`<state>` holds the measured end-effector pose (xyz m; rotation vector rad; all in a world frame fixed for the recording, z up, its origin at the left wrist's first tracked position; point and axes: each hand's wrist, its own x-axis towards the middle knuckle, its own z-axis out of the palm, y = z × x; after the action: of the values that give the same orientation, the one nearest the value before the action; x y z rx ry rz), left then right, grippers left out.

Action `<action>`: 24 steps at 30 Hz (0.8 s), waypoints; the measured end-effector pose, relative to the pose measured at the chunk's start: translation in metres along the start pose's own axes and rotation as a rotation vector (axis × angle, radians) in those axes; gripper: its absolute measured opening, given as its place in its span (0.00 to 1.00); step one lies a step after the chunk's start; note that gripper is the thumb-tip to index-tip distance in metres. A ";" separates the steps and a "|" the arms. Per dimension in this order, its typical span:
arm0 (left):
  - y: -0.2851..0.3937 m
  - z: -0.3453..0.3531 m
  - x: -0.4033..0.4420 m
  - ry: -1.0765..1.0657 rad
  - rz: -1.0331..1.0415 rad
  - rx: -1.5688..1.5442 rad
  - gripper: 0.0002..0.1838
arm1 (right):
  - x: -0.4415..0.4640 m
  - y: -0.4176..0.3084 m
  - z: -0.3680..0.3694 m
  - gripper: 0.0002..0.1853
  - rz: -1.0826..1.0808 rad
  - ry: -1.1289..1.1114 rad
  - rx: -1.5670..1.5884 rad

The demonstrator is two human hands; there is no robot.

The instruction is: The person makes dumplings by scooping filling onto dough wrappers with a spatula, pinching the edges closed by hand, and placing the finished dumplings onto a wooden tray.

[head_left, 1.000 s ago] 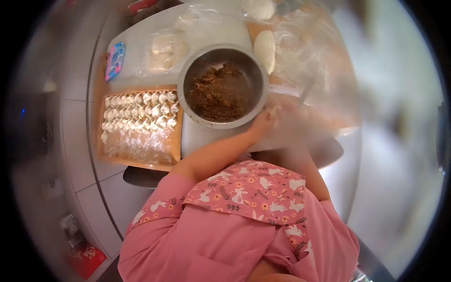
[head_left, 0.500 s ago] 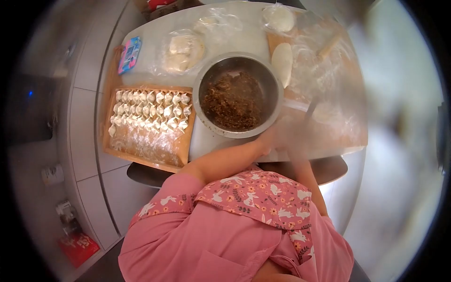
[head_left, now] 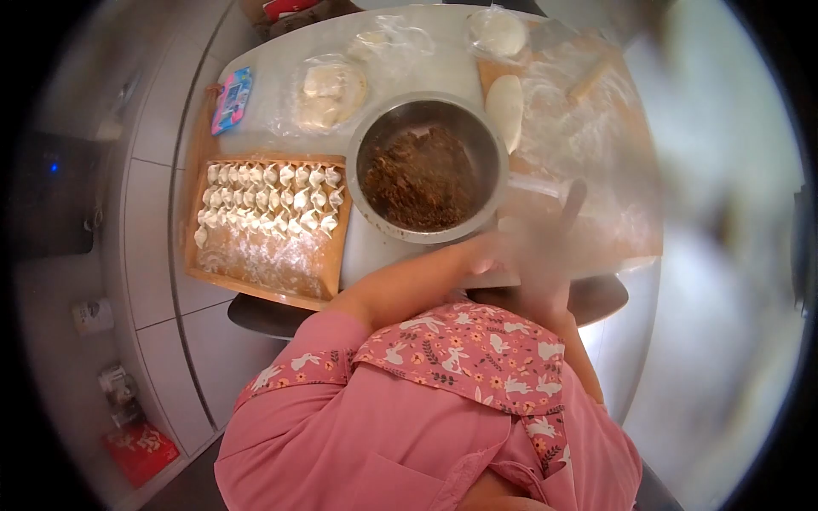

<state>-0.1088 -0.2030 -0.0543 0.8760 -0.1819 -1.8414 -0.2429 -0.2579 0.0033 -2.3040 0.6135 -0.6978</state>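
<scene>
Just beyond the rabbit-print cloth [head_left: 460, 349], the left hand [head_left: 487, 254] and right hand [head_left: 545, 277] are close together—both blurred, so whether fingers are apart, together or clamped, I cannot tell. A dark handle [head_left: 573, 201] shows near the right; past the left sits the metal bowl [head_left: 358, 200] of brown filling [head_left: 422, 183]—wrapped dough [head_left: 328, 94] lies farther.

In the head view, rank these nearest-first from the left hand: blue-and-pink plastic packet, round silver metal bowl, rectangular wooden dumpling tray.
From the left hand:
1. Metal bowl, just beyond it.
2. Wooden tray, off to the left.
3. Plastic packet, far left, beyond the tray.
</scene>
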 end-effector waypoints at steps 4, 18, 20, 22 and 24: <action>-0.015 -0.026 0.025 -0.140 -0.375 0.403 0.20 | 0.013 -0.043 -0.018 0.11 0.141 0.108 0.241; -0.008 -0.034 -0.113 0.017 0.306 -0.392 0.20 | 0.067 -0.053 0.009 0.22 -0.007 -0.439 -0.210; -0.009 -0.041 -0.134 0.088 0.316 -0.324 0.19 | 0.080 -0.063 0.009 0.25 0.036 -0.526 -0.217; -0.017 -0.052 -0.143 0.139 0.376 -0.279 0.19 | 0.091 -0.068 0.013 0.29 0.079 -0.614 -0.226; -0.023 -0.059 -0.152 0.191 0.437 -0.235 0.19 | 0.100 -0.070 0.019 0.27 0.053 -0.737 -0.304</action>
<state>-0.0587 -0.0475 -0.0355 0.7705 -0.0313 -1.3342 -0.1392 -0.2597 0.0710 -2.5644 0.4383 0.3060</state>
